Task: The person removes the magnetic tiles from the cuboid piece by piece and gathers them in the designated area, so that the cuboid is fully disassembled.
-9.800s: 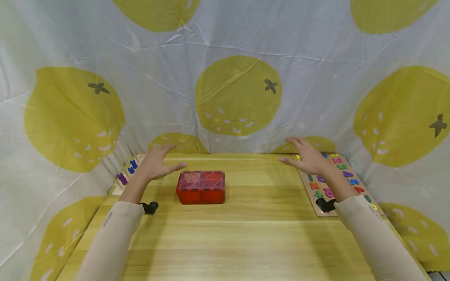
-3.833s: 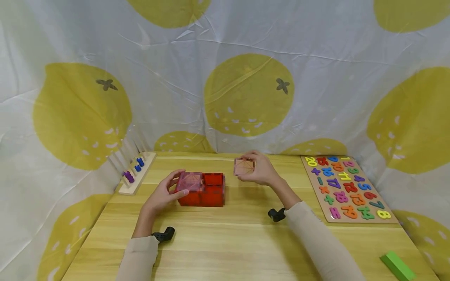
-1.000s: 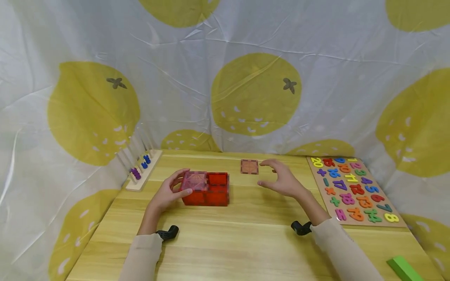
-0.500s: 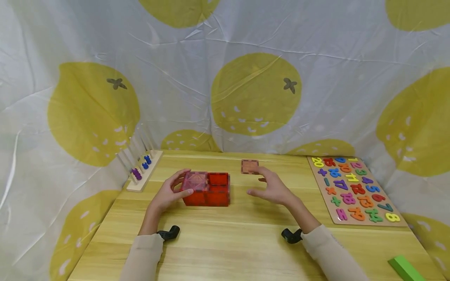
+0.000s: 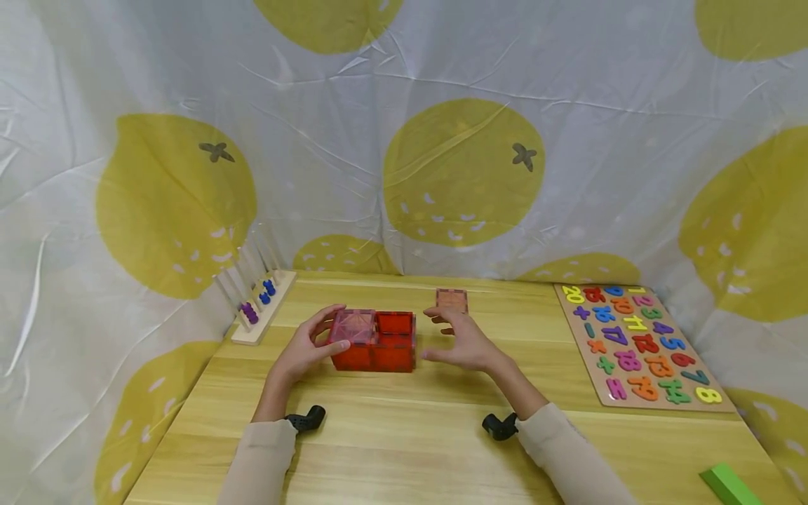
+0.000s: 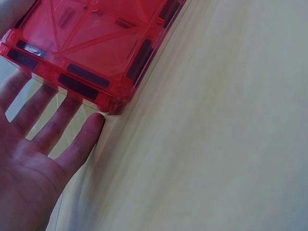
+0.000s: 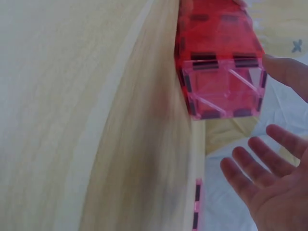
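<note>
A two-cell box of translucent red magnetic tiles [image 5: 379, 358] stands on the table. A pink tile [image 5: 353, 327] covers its left cell; the right cell is uncovered on top. My left hand [image 5: 301, 352] holds the box's left end, thumb at the front and fingers behind; in the left wrist view the fingertips [image 6: 94, 122] touch its lower edge. Just off the right end is my right hand [image 5: 466, 344], thumb and fingers spread, holding nothing. Behind it lies a loose square magnetic tile [image 5: 452, 300], partly hidden by the fingers. The right wrist view shows the box's end panel [image 7: 224, 91].
A wooden bead-peg stand [image 5: 268, 308] with blue and purple pieces stands at the back left. A number puzzle board [image 5: 637, 344] lies at the right. A green block [image 5: 729, 484] is at the front right. Lemon-printed cloth [image 5: 463, 175] hangs behind the table.
My right hand lifted the right-hand top tile off, laid it on the table behind, let go, and moved left towards the box. My left hand came to the box's left end and stays there.
</note>
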A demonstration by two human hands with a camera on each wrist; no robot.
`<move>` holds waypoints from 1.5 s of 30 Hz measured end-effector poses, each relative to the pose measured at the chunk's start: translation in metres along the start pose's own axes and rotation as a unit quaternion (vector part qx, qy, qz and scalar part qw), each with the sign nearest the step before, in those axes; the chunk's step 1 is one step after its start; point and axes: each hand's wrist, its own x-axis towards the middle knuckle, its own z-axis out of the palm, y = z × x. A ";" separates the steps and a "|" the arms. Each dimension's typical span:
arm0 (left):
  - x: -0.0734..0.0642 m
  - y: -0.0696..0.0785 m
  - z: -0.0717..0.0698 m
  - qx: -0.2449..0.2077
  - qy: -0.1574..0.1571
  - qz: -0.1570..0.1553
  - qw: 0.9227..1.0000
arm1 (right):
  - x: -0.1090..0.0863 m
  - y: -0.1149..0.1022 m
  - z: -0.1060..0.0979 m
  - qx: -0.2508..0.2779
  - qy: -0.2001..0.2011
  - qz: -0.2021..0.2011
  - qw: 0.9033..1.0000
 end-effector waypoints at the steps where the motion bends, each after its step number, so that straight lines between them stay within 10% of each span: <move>1: 0.000 0.000 0.000 0.000 0.000 0.000 1.000 | 0.001 0.000 0.002 0.006 -0.002 0.001 1.000; 45: 0.002 -0.002 -0.001 0.003 0.000 -0.001 1.000 | 0.015 0.006 0.034 0.073 0.011 0.021 0.997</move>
